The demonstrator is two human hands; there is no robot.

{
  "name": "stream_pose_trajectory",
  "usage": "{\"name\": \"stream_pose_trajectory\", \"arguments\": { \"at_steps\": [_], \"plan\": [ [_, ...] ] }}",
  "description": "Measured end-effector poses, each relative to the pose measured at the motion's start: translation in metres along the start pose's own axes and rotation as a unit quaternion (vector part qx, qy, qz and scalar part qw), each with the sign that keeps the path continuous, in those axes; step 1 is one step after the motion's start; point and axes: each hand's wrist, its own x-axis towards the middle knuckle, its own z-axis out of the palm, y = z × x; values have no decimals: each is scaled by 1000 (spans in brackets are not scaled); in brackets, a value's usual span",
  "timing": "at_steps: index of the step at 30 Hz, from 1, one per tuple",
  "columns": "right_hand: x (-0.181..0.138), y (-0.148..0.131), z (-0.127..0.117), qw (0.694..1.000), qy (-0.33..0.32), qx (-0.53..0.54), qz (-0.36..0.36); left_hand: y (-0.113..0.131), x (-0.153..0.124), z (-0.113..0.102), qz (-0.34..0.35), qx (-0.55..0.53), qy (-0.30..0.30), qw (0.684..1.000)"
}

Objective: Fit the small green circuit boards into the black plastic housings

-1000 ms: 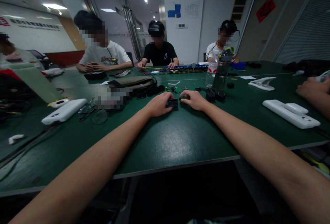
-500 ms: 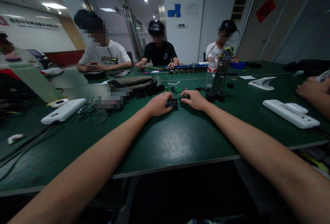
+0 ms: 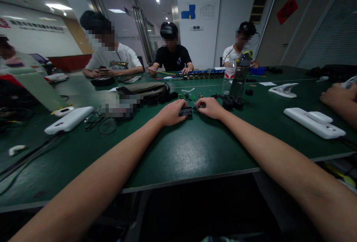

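Observation:
Both my arms reach far across the green table (image 3: 181,152). My left hand (image 3: 170,112) rests curled on a small black rectangular part (image 3: 186,112) and grips its left end. My right hand (image 3: 209,107) is closed in a pinch just right of that part, holding a tiny dark piece (image 3: 198,106) that I cannot make out well. Small green circuit boards (image 3: 187,96) lie just beyond my hands, and two black round parts (image 3: 233,103) sit to the right of my right hand.
A dark water bottle (image 3: 239,76) stands behind my right hand. White cases (image 3: 315,122) (image 3: 69,119) lie right and left, with glasses (image 3: 97,120) and a flat pouch (image 3: 145,87). Three people sit at the far side; another person's hand (image 3: 338,97) is at the right edge.
My right hand has shifted slightly toward the black part; the green bit seen under its fingers earlier no longer shows. My left hand has stayed put.

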Motion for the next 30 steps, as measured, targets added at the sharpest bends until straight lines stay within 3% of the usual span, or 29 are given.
{"name": "stream_pose_trajectory", "arguments": {
  "at_steps": [16, 30],
  "plan": [
    [0, 3, 2, 998, 3, 67, 21, -1, 0, 1, 14, 12, 5, 1000],
    [0, 2, 1, 999, -25, 17, 19, 1, -1, 0, 13, 7, 9, 1000]
  ]
}}
